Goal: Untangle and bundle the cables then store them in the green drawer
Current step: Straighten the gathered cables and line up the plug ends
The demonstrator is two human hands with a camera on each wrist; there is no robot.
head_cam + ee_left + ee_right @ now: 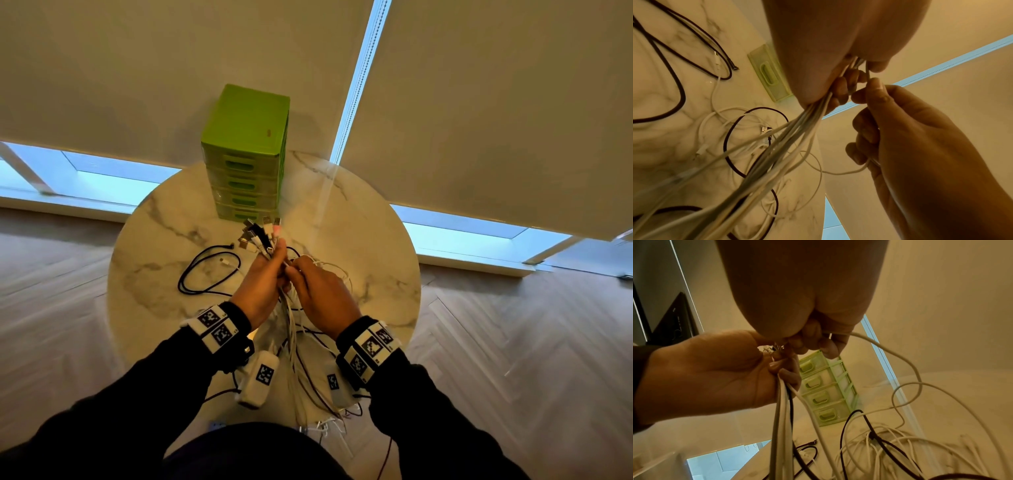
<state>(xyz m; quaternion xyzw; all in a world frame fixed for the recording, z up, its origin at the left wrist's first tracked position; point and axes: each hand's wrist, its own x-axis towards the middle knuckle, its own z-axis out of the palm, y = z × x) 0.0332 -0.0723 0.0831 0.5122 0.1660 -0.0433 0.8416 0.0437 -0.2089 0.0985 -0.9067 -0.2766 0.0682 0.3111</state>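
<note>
My left hand grips a bunch of white and black cables just below their plugs, which fan out above the fist. The strands hang down from the fist toward me. My right hand sits right beside it and pinches a single white cable against the bunch. That cable loops away over the table. The green drawer unit stands at the table's far edge, all its drawers closed.
A loose black cable and a white one lie on the round marble table to the left. More tangled cables lie under my hands and trail off the near edge. Wooden floor surrounds the table.
</note>
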